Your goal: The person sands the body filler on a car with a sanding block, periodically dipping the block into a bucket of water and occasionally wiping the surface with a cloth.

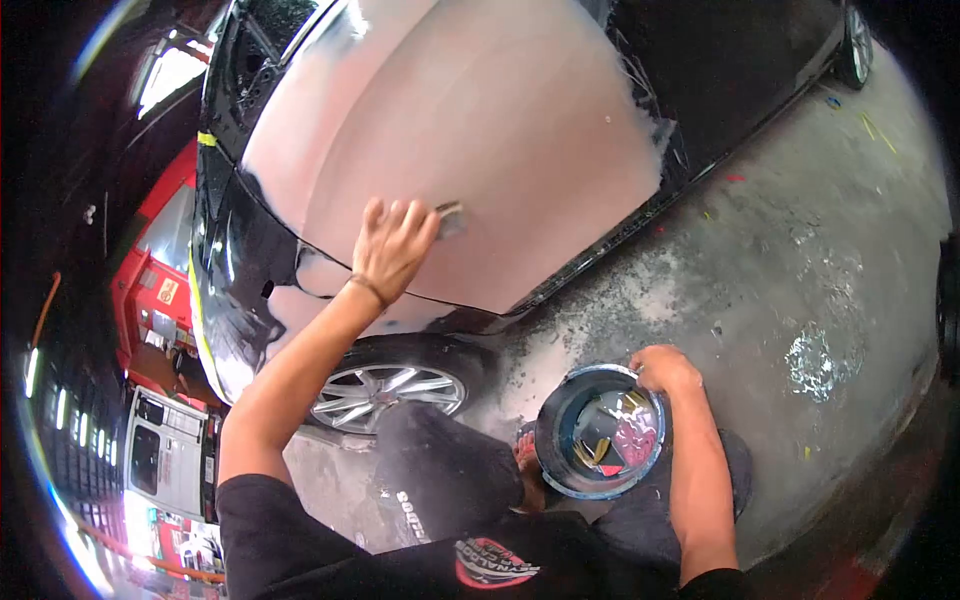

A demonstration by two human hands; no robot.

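My left hand (392,250) is against the pinkish, primer-coated car door (480,130), its fingers closed around a small grey sanding pad (452,221). The pad looks slightly blurred and lies on the panel; its exact kind is hard to make out. Beside my knees, my right hand (668,368) grips the rim of a dark bucket (545,440). Water fills part of it, with a pink cloth (634,440), a yellowish strip (592,452) and a small red piece inside.
Below the panel is the car's wheel (390,392), close to my knee. Grey concrete floor (760,270) with pale dust and wet patches stretches right. Black car bodywork (730,70) continues at the top right. A white van (165,455) stands at the far left.
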